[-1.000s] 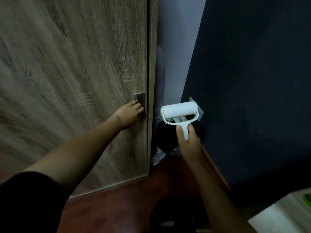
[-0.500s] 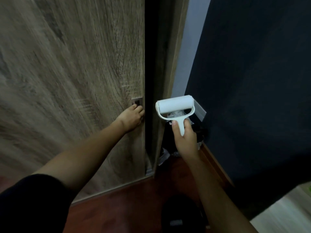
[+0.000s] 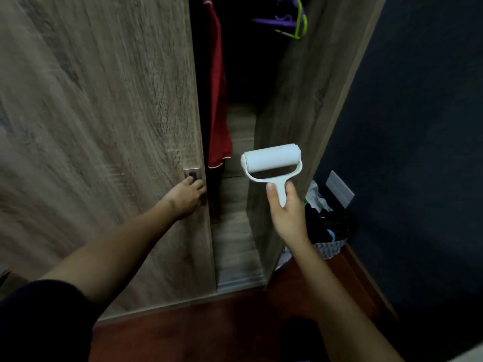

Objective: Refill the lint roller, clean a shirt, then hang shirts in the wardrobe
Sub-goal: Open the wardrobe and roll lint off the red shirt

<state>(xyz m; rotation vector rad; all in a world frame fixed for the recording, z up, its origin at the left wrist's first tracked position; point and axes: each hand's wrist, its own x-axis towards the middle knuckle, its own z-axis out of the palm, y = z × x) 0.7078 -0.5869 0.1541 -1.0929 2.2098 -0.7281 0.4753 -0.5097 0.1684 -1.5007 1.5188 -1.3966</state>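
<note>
Door (image 3: 104,126): left of the wardrobe (image 3: 300,113) opening.
Handle (image 3: 192,174): at the door's right edge, left hand (image 3: 187,195) gripping it.
Garment (image 3: 218,100): hangs inside, just behind the door's edge.
Hangers (image 3: 287,19): inside, up top, right of the garment.
Roller (image 3: 271,163): before the opening, right of the garment, right hand (image 3: 287,212) gripping it from below.
Basket (image 3: 329,246): on the floor (image 3: 209,330), between wardrobe and wall (image 3: 418,126).

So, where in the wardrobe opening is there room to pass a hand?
The gap between the red garment and the side panel, below the hangers, looks free; the wardrobe floor under it is bare. The corner right of the panel is crowded by a filled basket.
</note>
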